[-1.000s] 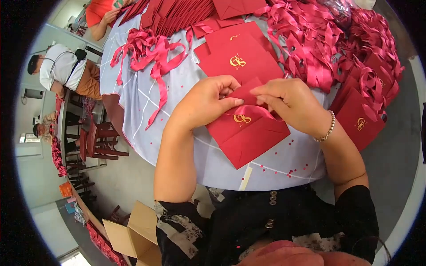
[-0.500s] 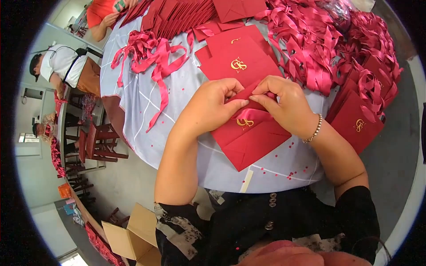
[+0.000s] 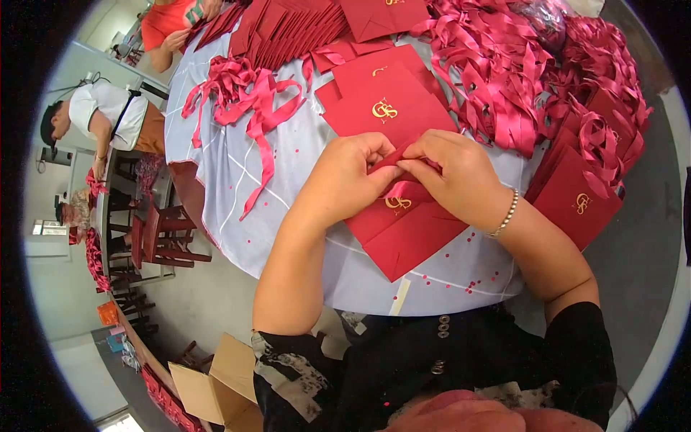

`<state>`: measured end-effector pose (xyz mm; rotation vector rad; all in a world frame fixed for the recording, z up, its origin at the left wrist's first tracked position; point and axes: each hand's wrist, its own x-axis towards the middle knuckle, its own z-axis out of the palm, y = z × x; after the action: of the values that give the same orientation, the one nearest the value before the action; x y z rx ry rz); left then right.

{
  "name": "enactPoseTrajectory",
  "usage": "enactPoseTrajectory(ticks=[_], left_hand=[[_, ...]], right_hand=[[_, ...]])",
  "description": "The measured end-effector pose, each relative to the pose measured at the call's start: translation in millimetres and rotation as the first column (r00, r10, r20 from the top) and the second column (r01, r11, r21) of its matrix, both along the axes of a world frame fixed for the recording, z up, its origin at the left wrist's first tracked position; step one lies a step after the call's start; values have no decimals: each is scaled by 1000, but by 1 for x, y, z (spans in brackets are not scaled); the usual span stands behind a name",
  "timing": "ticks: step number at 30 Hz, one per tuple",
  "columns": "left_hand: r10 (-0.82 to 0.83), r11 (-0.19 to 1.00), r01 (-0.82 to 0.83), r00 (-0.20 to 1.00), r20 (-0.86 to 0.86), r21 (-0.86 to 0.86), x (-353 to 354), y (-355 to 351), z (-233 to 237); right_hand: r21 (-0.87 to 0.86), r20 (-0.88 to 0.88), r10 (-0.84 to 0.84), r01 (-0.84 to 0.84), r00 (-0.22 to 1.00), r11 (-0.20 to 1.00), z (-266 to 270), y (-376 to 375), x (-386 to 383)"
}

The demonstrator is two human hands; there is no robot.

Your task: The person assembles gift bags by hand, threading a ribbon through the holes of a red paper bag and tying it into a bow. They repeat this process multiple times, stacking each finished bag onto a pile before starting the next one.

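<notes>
A red paper bag (image 3: pixel 414 237) with a gold logo lies tilted on the cloth-covered table, its top edge between my hands. My left hand (image 3: pixel 353 173) pinches the bag's upper edge from the left. My right hand (image 3: pixel 450 169), with a beaded bracelet at the wrist, has fingers and thumb pressed together on the same edge. A pink ribbon (image 3: pixel 398 189) shows just under my fingertips; its ends are hidden. Beyond my hands, more red bags with gold logos (image 3: pixel 385 90) lie overlapped.
Loose pink ribbons (image 3: pixel 263 108) lie at left, a large ribbon heap (image 3: pixel 497 79) at right. Rows of red bags (image 3: pixel 295 32) line the far side; more bags (image 3: pixel 576 205) lie right. A co-worker in red (image 3: pixel 169 29) sits at far left. An open carton (image 3: pixel 216 385) stands below the table.
My fingertips have shifted slightly left and down along the bag's edge, and less ribbon shows. In the background, the person in white has changed posture.
</notes>
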<state>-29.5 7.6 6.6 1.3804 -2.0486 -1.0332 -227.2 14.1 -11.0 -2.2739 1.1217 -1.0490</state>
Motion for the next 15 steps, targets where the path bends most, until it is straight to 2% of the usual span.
enactPoseTrajectory(ticks=[1,5,7,8,10,11,13,14,15], left_hand=[[19,999,-18,1000,-18,27,0,0,1],[4,999,0,996,-91,44,0,0,-2],[-19,998,23,997,-70,54,-2,2,-3],[-22,998,26,997,-68,53,-3,2,-4],[-90,989,87,996,-19,-124,-4,3,-5],[-91,988,88,996,-17,-125,-5,3,-4],[-65,997,68,993,-103,26,-7,6,3],[-67,997,70,993,-100,27,-6,7,4],[-66,998,67,994,-88,11,-6,8,5]], right_hand=[[64,31,26,-28,999,998,3,-1,-1],[34,116,67,-71,991,997,2,-1,-6],[191,79,34,-48,996,980,8,-1,-8],[189,81,30,-45,996,981,5,-2,-8],[10,33,68,-68,997,998,-2,-7,-8],[8,35,66,-67,997,998,-1,-9,-9],[123,205,115,-142,972,982,7,-11,-13],[313,214,16,-84,977,946,14,-12,-18],[378,225,-1,-87,974,922,15,-16,-22]])
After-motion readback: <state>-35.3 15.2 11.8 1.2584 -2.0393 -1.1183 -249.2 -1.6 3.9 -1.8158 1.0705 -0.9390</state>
